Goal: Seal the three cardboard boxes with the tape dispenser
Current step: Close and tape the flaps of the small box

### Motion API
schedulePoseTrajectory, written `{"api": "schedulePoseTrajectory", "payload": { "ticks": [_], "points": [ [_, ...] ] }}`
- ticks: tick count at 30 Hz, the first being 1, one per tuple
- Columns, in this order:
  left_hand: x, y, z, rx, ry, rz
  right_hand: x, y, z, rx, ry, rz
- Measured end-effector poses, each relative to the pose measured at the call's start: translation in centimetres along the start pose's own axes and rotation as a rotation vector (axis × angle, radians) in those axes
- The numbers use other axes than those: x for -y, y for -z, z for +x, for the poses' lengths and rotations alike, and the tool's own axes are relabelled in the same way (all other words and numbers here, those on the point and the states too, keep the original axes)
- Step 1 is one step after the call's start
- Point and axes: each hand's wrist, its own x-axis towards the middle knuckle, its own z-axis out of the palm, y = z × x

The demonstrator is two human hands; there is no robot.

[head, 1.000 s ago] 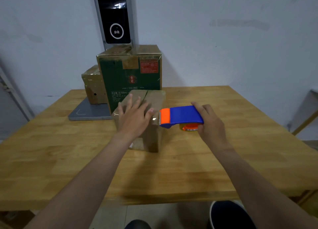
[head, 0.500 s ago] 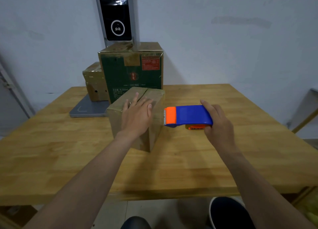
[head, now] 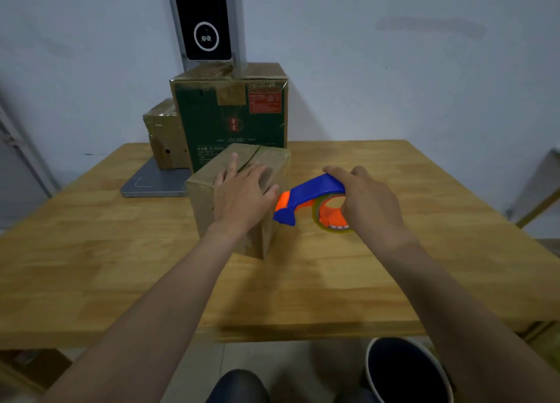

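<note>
A small brown cardboard box (head: 272, 163) stands mid-table with its top flaps closed along a centre seam. My left hand (head: 241, 196) lies flat on its top, fingers spread. My right hand (head: 371, 205) grips a blue and orange tape dispenser (head: 309, 199) with a clear tape roll, tilted so its orange nose points down at the box's right side, close to my left thumb. Behind stand a tall green box (head: 233, 117) and a small taped brown box (head: 166, 135).
The wooden table (head: 363, 275) has bare surface on the right and in front. A grey scale plate (head: 151, 181) lies at the back left under the small taped box. A black and silver device (head: 207, 20) hangs on the wall. A dark bin (head: 406, 369) stands on the floor.
The dispenser has tilted from level to nose-down and moved left toward the box's right side. My left hand has stayed on the box top.
</note>
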Motion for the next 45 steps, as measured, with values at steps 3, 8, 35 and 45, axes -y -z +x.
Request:
{"api": "schedulePoseTrajectory", "payload": {
  "ticks": [3, 8, 35, 45],
  "points": [
    [-0.2, 0.1, -0.1, -0.002, 0.010, -0.007, 0.1, 0.2, 0.7, 0.086, -0.044, 0.003],
    [-0.1, 0.2, -0.2, 0.007, 0.012, 0.015, -0.6, -0.8, 0.7, 0.245, -0.058, -0.166],
    [5.2, 3.8, -4.3, 0.092, 0.321, -0.786, 5.9, -0.8, -0.2, 0.267, 0.107, 0.563],
    [1.2, 4.2, -5.1, 0.096, -0.222, -0.256, 8.5, -1.2, -0.5, 0.212, 0.310, 0.413]
  ]
}}
